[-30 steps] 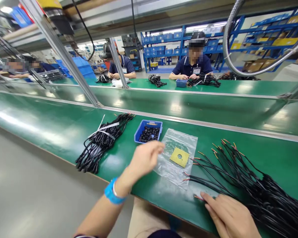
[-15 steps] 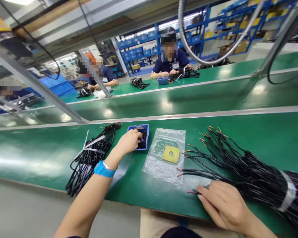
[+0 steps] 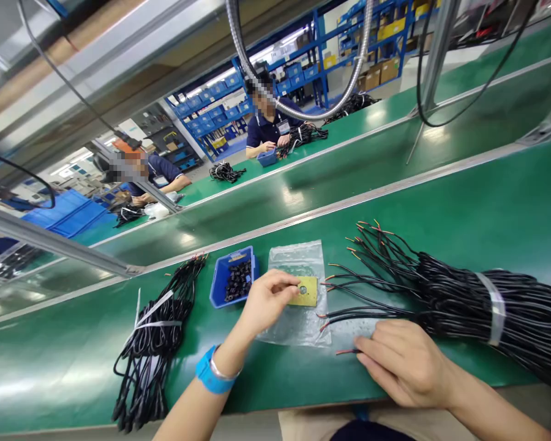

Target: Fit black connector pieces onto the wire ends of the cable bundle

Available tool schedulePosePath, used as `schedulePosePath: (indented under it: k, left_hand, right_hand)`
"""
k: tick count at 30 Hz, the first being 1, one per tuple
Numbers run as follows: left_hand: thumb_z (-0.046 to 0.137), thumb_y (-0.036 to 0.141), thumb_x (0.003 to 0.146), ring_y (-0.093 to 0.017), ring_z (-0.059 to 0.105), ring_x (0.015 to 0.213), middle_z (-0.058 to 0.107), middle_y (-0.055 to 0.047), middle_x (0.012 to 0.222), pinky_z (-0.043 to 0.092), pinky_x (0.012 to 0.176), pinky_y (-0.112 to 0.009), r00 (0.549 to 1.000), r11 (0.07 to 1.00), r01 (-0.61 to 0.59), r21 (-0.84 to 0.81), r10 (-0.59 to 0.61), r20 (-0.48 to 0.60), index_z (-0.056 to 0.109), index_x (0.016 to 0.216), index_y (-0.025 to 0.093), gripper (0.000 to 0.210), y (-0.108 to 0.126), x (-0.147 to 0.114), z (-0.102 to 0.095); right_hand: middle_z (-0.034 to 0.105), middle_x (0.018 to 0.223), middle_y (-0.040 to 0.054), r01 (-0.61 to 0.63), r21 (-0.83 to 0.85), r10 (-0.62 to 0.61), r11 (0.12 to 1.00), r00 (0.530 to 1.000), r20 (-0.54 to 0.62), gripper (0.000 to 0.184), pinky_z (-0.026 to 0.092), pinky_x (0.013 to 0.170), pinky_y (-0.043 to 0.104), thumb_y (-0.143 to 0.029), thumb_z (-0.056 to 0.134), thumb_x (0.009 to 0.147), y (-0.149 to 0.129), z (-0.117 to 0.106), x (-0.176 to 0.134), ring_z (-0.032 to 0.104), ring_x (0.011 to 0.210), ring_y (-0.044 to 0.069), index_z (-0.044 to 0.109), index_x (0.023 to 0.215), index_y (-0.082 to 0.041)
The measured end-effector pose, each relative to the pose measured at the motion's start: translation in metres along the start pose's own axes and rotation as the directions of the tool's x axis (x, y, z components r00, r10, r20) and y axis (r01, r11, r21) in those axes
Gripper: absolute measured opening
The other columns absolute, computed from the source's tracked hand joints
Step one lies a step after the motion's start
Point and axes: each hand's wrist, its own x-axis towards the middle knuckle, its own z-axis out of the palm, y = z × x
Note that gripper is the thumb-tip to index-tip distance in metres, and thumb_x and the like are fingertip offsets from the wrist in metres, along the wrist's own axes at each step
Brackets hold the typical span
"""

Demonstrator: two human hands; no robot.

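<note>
My left hand (image 3: 270,299), with a blue band on its wrist, is over the left edge of a yellow square plate (image 3: 308,291) with a round hole. Its thumb and forefinger are pinched together; whatever they hold is hidden. Under the plate lies a clear plastic bag (image 3: 298,331). My right hand (image 3: 401,361) grips a black cable near its end, and a red wire tip (image 3: 346,352) sticks out to the left past the fingertips. Beside that hand lies a large bundle of black cables (image 3: 459,294) with stripped ends, tied with a pale band.
A blue bin (image 3: 218,285) of small black parts (image 3: 239,280) stands left of the bag. Further left is another tied cable bundle (image 3: 158,331). A metal rail (image 3: 275,231) runs along the bench's back. Co-workers sit beyond it; a metal hose (image 3: 298,113) hangs overhead.
My left hand has come out of the blue bin and moved right to the yellow plate. My right hand still holds the cable. The view has tilted and shifted.
</note>
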Motion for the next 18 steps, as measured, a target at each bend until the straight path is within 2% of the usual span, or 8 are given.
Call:
schedulePosePath:
  k: [2, 4, 7, 13, 15, 16, 17, 18]
  left_hand:
    - [0.062, 0.016, 0.078, -0.02, 0.068, 0.077, 0.072, -0.007, 0.09, 0.056, 0.072, -0.034, 0.999, 0.994, -0.034, 0.103, 0.03, 0.046, 0.072, 0.095, 0.019, 0.02, 0.004, 0.006, 0.01]
    - [0.062, 0.009, 0.076, -0.022, 0.066, 0.084, 0.073, -0.005, 0.09, 0.054, 0.08, -0.036, 0.994, 0.977, -0.071, 0.2, 0.053, 0.097, 0.071, 0.104, 0.023, 0.032, 0.008, 0.01, 0.018]
    - [0.062, 0.006, 0.074, -0.027, 0.065, 0.089, 0.073, -0.004, 0.085, 0.051, 0.083, -0.04, 0.985, 0.948, -0.105, 0.3, 0.058, 0.163, 0.066, 0.111, 0.023, 0.041, 0.012, 0.015, 0.026]
    - [0.058, 0.003, 0.075, -0.027, 0.066, 0.089, 0.072, -0.005, 0.085, 0.051, 0.082, -0.041, 0.982, 0.941, -0.097, 0.325, 0.036, 0.188, 0.06, 0.119, 0.02, 0.047, 0.021, 0.014, 0.025]
    - [0.06, 0.005, 0.078, -0.023, 0.067, 0.086, 0.072, -0.005, 0.09, 0.053, 0.08, -0.036, 0.988, 0.986, -0.045, 0.163, 0.019, 0.155, 0.058, 0.121, 0.021, 0.046, 0.026, -0.001, 0.022]
    - [0.062, 0.007, 0.079, -0.02, 0.068, 0.083, 0.071, -0.005, 0.092, 0.054, 0.077, -0.033, 0.992, 1.0, 0.006, 0.003, -0.007, 0.129, 0.058, 0.121, 0.02, 0.043, 0.028, -0.013, 0.022]
    - [0.065, 0.012, 0.081, -0.018, 0.068, 0.079, 0.07, -0.004, 0.092, 0.055, 0.074, -0.029, 0.994, 0.973, 0.072, -0.219, -0.052, 0.096, 0.061, 0.116, 0.02, 0.037, 0.03, -0.026, 0.025]
    - [0.069, 0.016, 0.081, -0.016, 0.068, 0.074, 0.069, -0.003, 0.089, 0.055, 0.069, -0.026, 0.991, 0.888, 0.132, -0.44, -0.112, 0.071, 0.064, 0.109, 0.02, 0.029, 0.032, -0.04, 0.029]
  right_hand:
    - [0.054, 0.061, 0.0011, -0.01, -0.009, 0.01, 1.0, 1.0, -0.007, 0.013, 0.032, 0.053, 0.031, -0.013, 0.052, 0.091, 0.0, 0.0, 0.0, 0.044, 0.055, 0.016, 0.064, 0.095, -0.012]
    - [0.055, 0.061, 0.0012, -0.018, -0.009, 0.018, 1.0, 1.0, -0.013, 0.013, 0.033, 0.053, 0.031, -0.013, 0.052, 0.091, 0.001, 0.0, 0.001, 0.044, 0.055, 0.016, 0.064, 0.095, -0.012]
    - [0.056, 0.062, 0.0017, -0.021, -0.011, 0.02, 1.0, 1.0, -0.012, 0.013, 0.033, 0.053, 0.031, -0.014, 0.053, 0.091, 0.001, 0.0, 0.001, 0.046, 0.055, 0.016, 0.065, 0.094, -0.012]
    - [0.057, 0.061, 0.0007, 0.004, -0.002, -0.004, 1.0, 0.999, -0.034, 0.02, 0.036, 0.05, 0.03, -0.011, 0.054, 0.09, 0.004, -0.002, 0.0, 0.047, 0.052, 0.015, 0.063, 0.108, -0.009]
    - [0.061, 0.064, 0.0018, -0.017, 0.027, 0.019, 0.999, 0.997, -0.071, 0.023, 0.04, 0.051, 0.029, -0.007, 0.055, 0.089, 0.001, -0.003, 0.002, 0.05, 0.053, 0.014, 0.062, 0.111, -0.009]
    - [0.064, 0.068, 0.0035, -0.051, 0.053, 0.055, 0.997, 0.994, -0.095, 0.024, 0.043, 0.053, 0.028, -0.005, 0.055, 0.088, -0.001, -0.004, 0.005, 0.054, 0.057, 0.014, 0.062, 0.11, -0.009]
    - [0.067, 0.074, 0.0053, -0.091, 0.089, 0.101, 0.992, 0.988, -0.116, 0.024, 0.046, 0.056, 0.028, -0.003, 0.055, 0.087, -0.004, -0.005, 0.008, 0.057, 0.061, 0.014, 0.062, 0.108, -0.01]
    - [0.07, 0.08, 0.0067, -0.131, 0.131, 0.149, 0.983, 0.98, -0.134, 0.024, 0.049, 0.06, 0.028, -0.001, 0.055, 0.086, -0.007, -0.006, 0.012, 0.061, 0.066, 0.015, 0.062, 0.107, -0.011]
